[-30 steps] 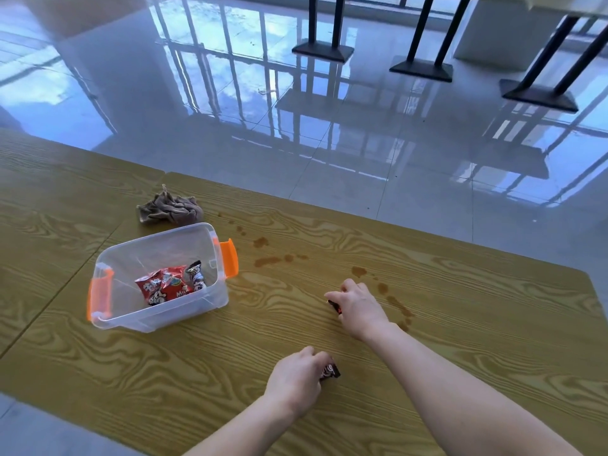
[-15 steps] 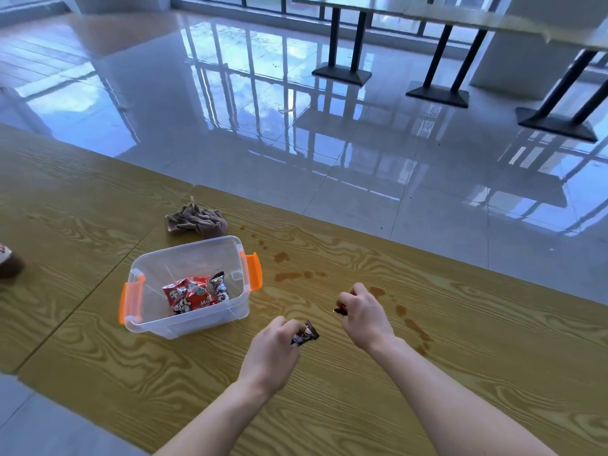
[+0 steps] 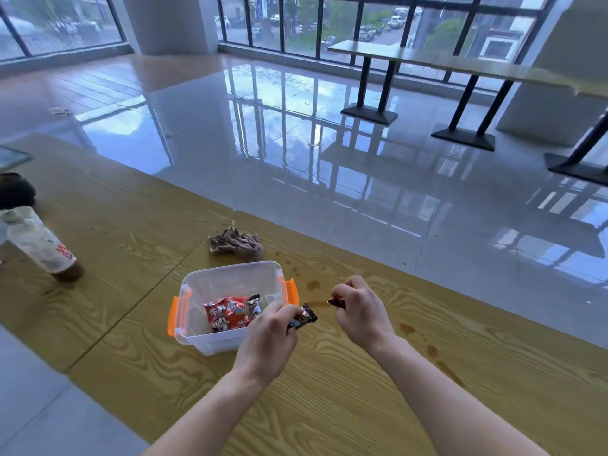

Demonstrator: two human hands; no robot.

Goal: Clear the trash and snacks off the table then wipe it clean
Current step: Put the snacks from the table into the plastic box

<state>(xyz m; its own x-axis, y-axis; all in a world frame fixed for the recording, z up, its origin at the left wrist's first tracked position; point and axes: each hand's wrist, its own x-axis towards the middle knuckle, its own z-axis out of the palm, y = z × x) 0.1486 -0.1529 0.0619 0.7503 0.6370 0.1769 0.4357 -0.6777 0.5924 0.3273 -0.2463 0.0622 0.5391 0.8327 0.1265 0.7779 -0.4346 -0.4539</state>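
The left hand (image 3: 268,343) pinches a small dark, glossy candy wrapper (image 3: 303,316) above the wood-grain laminate worktop (image 3: 362,399); the wrapper's long axis tilts up toward the far right. The right hand (image 3: 360,311) is closed on a second small wrapper (image 3: 336,302), mostly hidden. Just left, a clear rectangular plastic bin (image 3: 210,340) with orange latches contains red crinkled snack packets (image 3: 227,312). Brown stains (image 3: 312,285) mark the worktop. Beyond lies a crumpled brown cloth (image 3: 237,243).
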